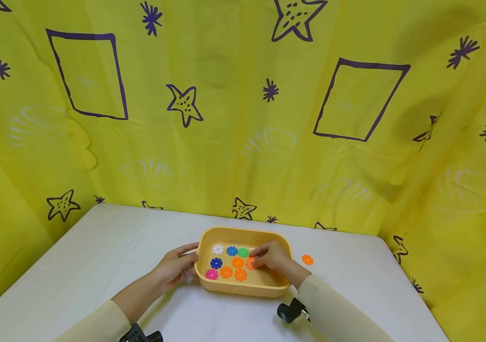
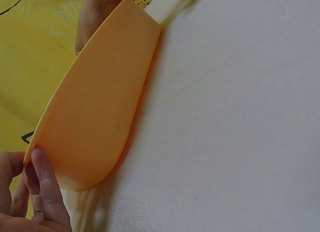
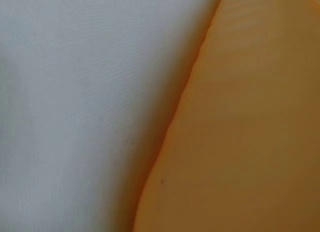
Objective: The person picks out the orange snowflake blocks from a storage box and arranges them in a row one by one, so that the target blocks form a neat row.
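Note:
A shallow yellow-orange plastic tub (image 1: 251,288) stands on the white table, with several notched plastic discs lying in it. My left hand (image 1: 174,267) grips the tub's left rim; in the left wrist view, the fingers (image 2: 47,184) lie against the outer wall. Over the tub's right half, my right hand (image 1: 273,256) reaches inside and pinches an orange notched disc (image 1: 250,263) between thumb and forefinger. Beside that disc lie a green disc (image 1: 243,252) and another orange disc (image 1: 237,263). The right wrist view shows only the tub's outer wall (image 3: 240,132) and cloth, the hand hidden.
One loose orange disc (image 1: 307,260) lies on the white table (image 1: 345,285) to the right of the tub. A blue disc (image 1: 232,251), a white disc (image 1: 218,249) and a pink disc (image 1: 211,274) are in the tub's left half. A yellow patterned curtain (image 1: 225,156) hangs behind the table.

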A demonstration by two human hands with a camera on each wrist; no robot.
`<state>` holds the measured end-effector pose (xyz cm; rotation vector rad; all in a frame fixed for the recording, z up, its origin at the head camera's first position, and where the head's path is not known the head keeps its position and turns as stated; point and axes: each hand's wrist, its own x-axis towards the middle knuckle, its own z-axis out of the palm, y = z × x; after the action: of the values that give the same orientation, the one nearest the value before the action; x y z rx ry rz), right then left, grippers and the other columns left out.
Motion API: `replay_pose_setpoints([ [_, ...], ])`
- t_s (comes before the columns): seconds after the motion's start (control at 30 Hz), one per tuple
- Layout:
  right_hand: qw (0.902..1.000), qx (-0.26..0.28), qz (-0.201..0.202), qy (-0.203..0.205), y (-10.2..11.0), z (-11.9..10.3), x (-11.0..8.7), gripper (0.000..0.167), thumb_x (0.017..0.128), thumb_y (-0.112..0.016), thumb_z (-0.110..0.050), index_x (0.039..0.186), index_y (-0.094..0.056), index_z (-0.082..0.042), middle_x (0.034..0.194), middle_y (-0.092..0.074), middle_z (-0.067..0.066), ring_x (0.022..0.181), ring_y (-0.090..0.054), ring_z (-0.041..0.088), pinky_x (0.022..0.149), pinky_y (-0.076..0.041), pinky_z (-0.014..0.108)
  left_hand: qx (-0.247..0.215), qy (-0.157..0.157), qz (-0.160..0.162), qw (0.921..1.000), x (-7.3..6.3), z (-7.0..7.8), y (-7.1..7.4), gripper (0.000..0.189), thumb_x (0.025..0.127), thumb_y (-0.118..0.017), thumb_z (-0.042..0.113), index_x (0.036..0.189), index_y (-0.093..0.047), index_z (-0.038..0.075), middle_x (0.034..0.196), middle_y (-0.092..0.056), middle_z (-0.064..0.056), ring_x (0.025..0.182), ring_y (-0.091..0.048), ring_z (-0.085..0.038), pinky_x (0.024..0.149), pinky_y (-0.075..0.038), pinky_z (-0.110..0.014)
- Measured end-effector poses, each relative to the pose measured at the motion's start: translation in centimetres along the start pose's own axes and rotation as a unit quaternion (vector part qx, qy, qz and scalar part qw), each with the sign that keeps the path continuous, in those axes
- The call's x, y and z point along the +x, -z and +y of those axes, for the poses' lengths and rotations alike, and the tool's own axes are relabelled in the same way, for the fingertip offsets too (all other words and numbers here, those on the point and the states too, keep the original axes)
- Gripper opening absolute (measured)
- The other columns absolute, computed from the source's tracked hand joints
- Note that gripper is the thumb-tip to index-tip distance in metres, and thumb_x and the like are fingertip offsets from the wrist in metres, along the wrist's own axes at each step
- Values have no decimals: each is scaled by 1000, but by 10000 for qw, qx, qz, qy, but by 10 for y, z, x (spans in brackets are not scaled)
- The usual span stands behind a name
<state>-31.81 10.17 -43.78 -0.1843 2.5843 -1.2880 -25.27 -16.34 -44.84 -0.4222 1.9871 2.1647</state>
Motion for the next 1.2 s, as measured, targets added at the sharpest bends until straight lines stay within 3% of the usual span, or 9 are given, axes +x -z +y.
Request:
replay_pose_setpoints([
  [0.53, 9981, 534, -207, -213, 5, -3, 1, 20, 79, -72, 12, 98, -74, 7, 86, -72, 11, 66, -64, 13, 67, -60, 28, 29, 34, 53, 10000, 0, 0, -1, 48, 94, -64, 9, 139, -52, 2, 95, -71, -7, 70, -63, -12, 60, -54, -21],
  [0.83, 9959, 624, -445, -473, 10, -6, 2, 21, 80, -73, 8, 100, -74, 3, 90, -72, 9, 69, -67, 16, 70, -60, 29, 53, 33, 53, 10000, 1, 0, -1, 49, 93, -65, 11, 140, -51, 3, 96, -71, -8, 68, -63, -13, 60, -54, -21],
  [1.2, 9925, 929, -774, -198, 20, -6, 2, 26, 81, -70, 10, 107, -70, 10, 97, -72, 16, 73, -69, 16, 74, -61, 32, 93, 40, 72, 9999, 1, -1, -2, 49, 93, -65, 12, 139, -52, 4, 96, -70, -7, 66, -61, -13, 59, -53, -21],
])
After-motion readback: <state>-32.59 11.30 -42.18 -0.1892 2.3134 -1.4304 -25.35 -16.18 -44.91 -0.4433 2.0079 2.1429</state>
